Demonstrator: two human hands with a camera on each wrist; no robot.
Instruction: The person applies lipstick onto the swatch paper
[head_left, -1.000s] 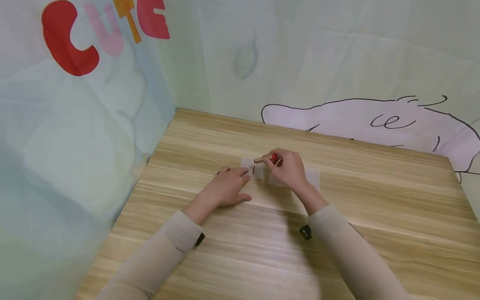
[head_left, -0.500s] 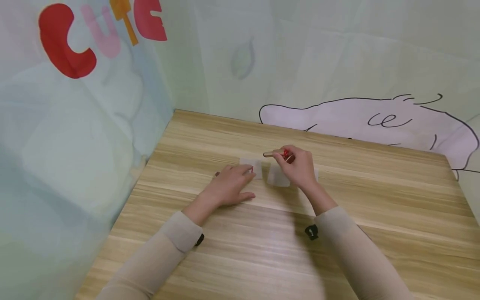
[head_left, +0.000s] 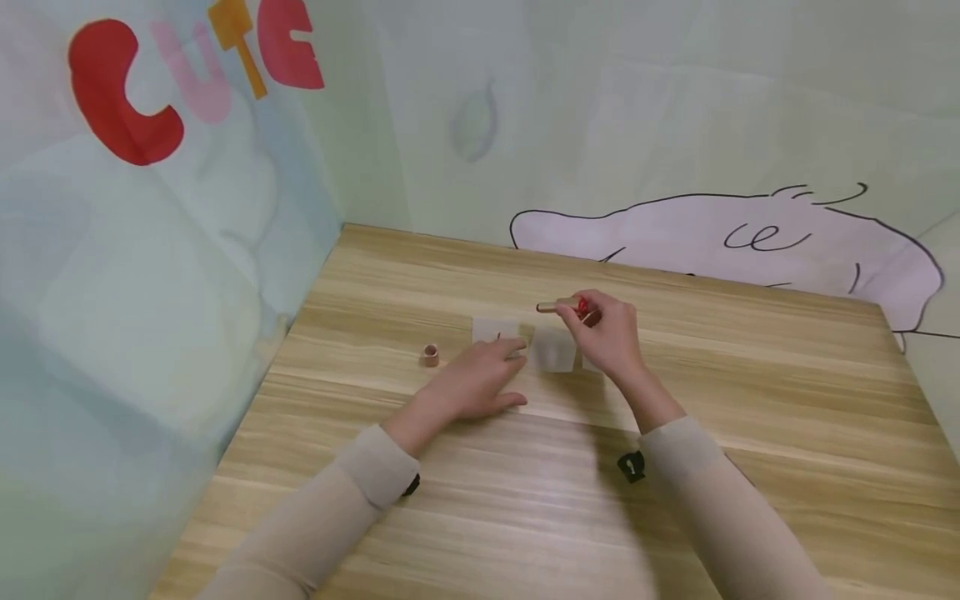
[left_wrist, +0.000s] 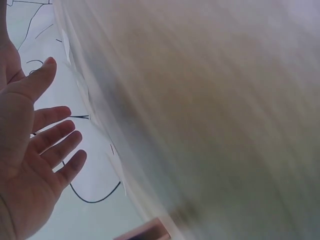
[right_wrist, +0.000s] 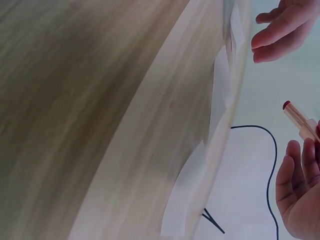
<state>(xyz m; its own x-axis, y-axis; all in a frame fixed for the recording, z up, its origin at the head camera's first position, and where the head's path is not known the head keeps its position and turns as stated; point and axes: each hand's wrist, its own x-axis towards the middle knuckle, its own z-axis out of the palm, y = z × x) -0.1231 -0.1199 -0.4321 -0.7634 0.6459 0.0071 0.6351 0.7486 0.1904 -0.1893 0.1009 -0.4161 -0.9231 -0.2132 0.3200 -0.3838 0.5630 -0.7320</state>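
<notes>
My right hand [head_left: 613, 335] pinches a lipstick [head_left: 557, 307] above the table, its red tip pointing left. In the right wrist view the lipstick [right_wrist: 300, 120] shows a red end and a rose-gold body. Fingers spread, my left hand [head_left: 480, 382] is over a small white paper square [head_left: 486, 327] that bears a short red line, and it partly hides the sheet. Nothing is seen held in it; in the left wrist view the fingers look straight. A second paper square [head_left: 555, 352] lies right of it, and a third sheet [head_left: 592, 365] is mostly behind the right hand.
The rose-gold lipstick cap [head_left: 431, 356] stands on the wood-grain table [head_left: 480, 517] left of the left hand. Printed cloth walls [head_left: 420, 150] border the table at the back and left.
The right hand has drawn the lipstick away from the marked paper, to the right. The left hand has slid right across that paper, bringing the cap into full view.
</notes>
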